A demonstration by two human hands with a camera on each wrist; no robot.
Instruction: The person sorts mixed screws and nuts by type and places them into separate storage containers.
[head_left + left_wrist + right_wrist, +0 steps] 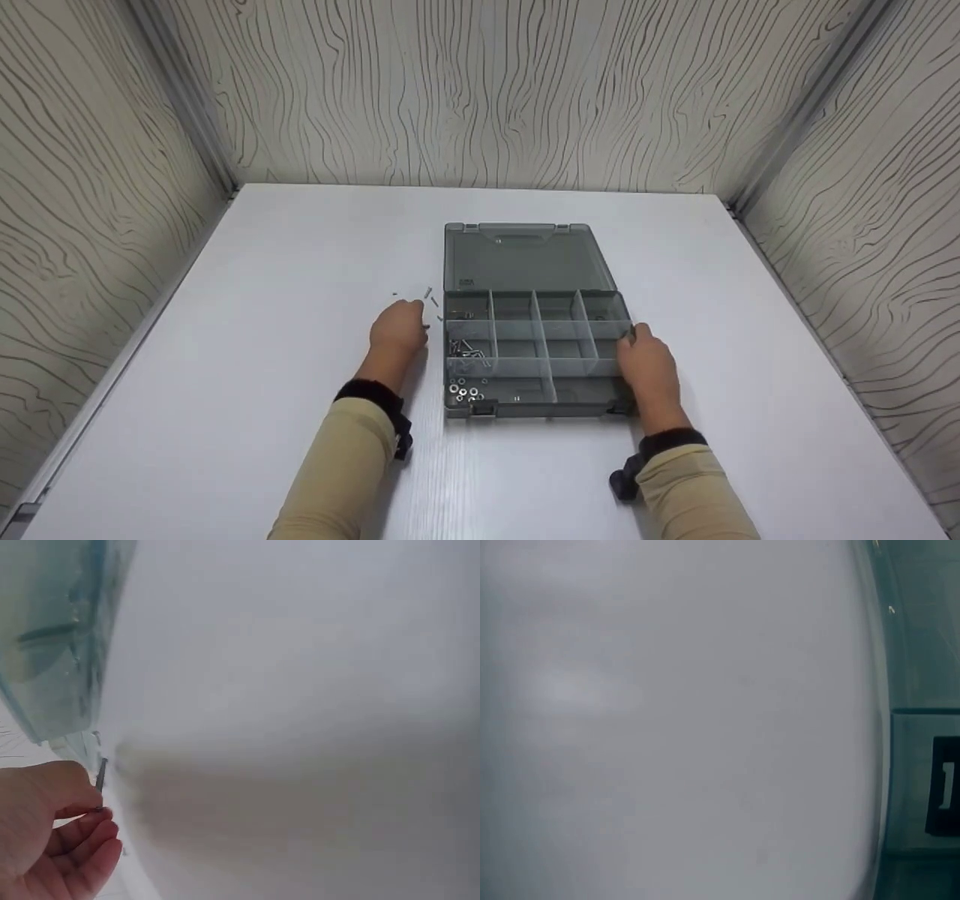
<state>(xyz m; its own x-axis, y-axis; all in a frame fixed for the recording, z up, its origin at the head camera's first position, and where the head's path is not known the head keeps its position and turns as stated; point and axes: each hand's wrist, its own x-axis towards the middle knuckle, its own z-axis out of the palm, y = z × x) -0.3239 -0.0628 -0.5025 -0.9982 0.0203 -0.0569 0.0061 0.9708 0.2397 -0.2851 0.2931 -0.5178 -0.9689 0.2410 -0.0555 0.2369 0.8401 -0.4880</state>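
Note:
A grey see-through compartment box [517, 410] lies on the table with its lid [525, 262] folded back. My left hand [397, 328] is just left of the box, low over the table. In the left wrist view, thumb and fingertips of the left hand [67, 821] pinch a small metal screw [102, 774]. My right hand [649, 365] grips the box's right side wall, thumb at the rim; that hand is outside the right wrist view. Several screws [466, 351] fill a left compartment, and nuts [463, 392] lie in the front left one.
Loose screws [428, 293] lie on the white table [300, 262] beyond the left hand, beside the box. Clear dividers [551, 390] split the box. Patterned panels [480, 90] stand behind the table and at both sides.

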